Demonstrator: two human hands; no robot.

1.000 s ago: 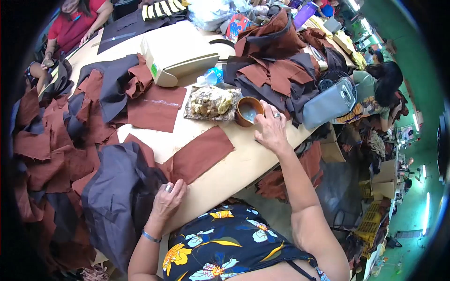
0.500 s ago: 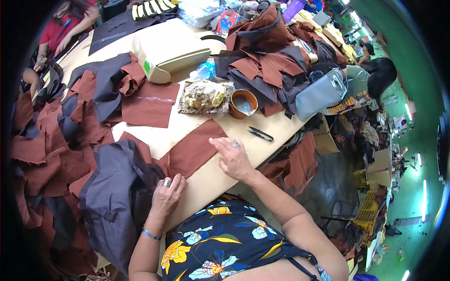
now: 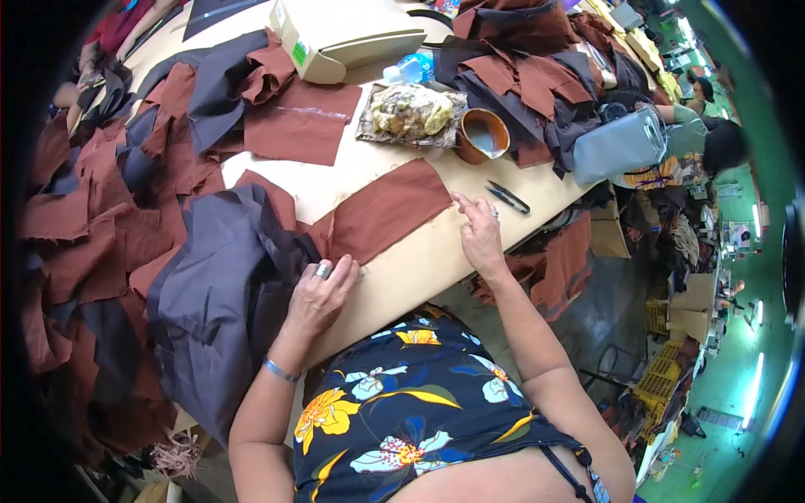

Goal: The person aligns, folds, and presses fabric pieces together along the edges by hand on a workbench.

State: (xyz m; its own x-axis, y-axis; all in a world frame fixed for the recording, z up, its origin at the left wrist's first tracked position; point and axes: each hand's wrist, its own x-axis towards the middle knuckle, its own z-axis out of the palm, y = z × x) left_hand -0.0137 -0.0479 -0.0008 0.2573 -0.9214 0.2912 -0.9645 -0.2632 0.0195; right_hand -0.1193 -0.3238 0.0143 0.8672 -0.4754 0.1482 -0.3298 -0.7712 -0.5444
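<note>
A workroom with a green wall (image 3: 759, 277) and tube lights (image 3: 753, 390) opens out well to the right of both hands, with yellow crates (image 3: 658, 377) below. The pale table (image 3: 402, 281) runs under the hands and away beyond them.

The brown strip (image 3: 390, 210) lies flat between the two hands. The left hand (image 3: 323, 295) is at its near end, fingers bent and fingertips on the cloth; the thumb is hidden, so I cannot tell whether it pinches the strip or only presses it. The right hand (image 3: 480, 233) is by the far end, fingers loosely apart and gripping nothing; whether its index fingertip touches the corner is unclear.

Snips (image 3: 508, 197) lie just beyond the right hand, on its right. Farther off from that hand stand a cup (image 3: 485, 138) with liquid in it, a food packet (image 3: 411, 116) touching or nearly touching it, a bottle (image 3: 411, 69) and a box (image 3: 365, 50).

Dark cloth (image 3: 222, 277) heaps right beside the left hand, on its left, and brown scraps (image 3: 92, 201) spread farther out past it. Well beyond the right hand, a co-worker (image 3: 725, 144) sits behind a grey container (image 3: 619, 147).
</note>
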